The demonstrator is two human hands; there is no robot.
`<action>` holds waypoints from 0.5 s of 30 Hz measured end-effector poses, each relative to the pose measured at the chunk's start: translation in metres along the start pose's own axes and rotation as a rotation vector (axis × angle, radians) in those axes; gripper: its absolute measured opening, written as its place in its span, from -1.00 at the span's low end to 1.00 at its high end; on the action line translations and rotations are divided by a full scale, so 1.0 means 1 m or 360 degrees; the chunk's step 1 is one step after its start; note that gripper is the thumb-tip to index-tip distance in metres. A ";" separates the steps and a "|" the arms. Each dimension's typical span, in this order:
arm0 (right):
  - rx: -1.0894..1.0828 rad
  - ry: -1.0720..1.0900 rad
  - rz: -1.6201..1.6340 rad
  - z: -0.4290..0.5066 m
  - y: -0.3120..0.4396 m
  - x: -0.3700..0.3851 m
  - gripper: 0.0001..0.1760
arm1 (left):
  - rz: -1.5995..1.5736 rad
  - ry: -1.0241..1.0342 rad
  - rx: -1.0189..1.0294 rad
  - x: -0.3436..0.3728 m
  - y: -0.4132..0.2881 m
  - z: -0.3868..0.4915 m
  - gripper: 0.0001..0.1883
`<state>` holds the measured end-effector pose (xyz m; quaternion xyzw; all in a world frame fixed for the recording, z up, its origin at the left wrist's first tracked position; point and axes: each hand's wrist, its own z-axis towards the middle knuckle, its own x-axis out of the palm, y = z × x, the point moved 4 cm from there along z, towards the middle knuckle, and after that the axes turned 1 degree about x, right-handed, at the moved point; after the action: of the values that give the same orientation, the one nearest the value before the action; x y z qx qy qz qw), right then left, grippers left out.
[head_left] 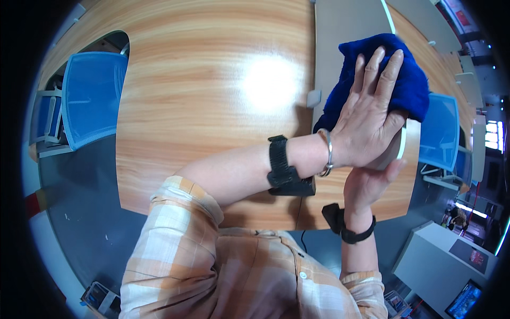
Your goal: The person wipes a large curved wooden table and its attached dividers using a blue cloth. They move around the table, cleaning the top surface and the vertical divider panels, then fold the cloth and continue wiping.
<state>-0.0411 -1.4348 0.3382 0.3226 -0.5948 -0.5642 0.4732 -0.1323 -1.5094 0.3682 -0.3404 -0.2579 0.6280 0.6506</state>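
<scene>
My left hand (368,103) lies with fingers spread on a plush dark blue cloth (334,105), pressing it against the grey face of a desk divider panel (334,24). The thumb sits at the cloth's right edge. My right hand (366,189) is just below, at the near end of the panel, with its thumb raised beside the panel's pale edge. Its other fingers are partly hidden, so its grip on the panel is unclear. The divider stands on a wood-grain table (191,99), with a light-coloured clip (314,99) at its left base.
A blue mesh chair (93,95) stands left of the table, another blue chair (440,131) right of it. A white cabinet (430,259) and a lit screen (464,299) are at lower right. A black cable (303,241) hangs below the near edge. Further back at right is a person (458,218).
</scene>
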 end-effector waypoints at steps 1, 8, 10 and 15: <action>-0.0007 -0.0074 -0.0062 0.000 0.000 -0.002 -0.10 | 0.0048 0.0006 0.0070 0.000 0.008 0.015 -0.21; -0.0135 -0.0171 -0.0251 -0.008 -0.009 -0.023 -0.09 | 0.0086 -0.0117 -0.0114 0.003 0.120 0.149 -0.22; -0.0168 -0.0182 -0.0321 -0.008 -0.013 -0.028 -0.07 | 0.0157 -0.0368 0.0227 -0.002 0.141 0.157 -0.26; -0.0207 -0.0225 -0.0490 -0.005 -0.017 -0.031 -0.01 | -0.0323 0.0328 -0.0939 0.011 0.222 0.107 -0.24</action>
<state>-0.0281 -1.4106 0.3154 0.3380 -0.5323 -0.6885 0.3582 -0.3550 -1.4901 0.2650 -0.5485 -0.3941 0.4205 0.6058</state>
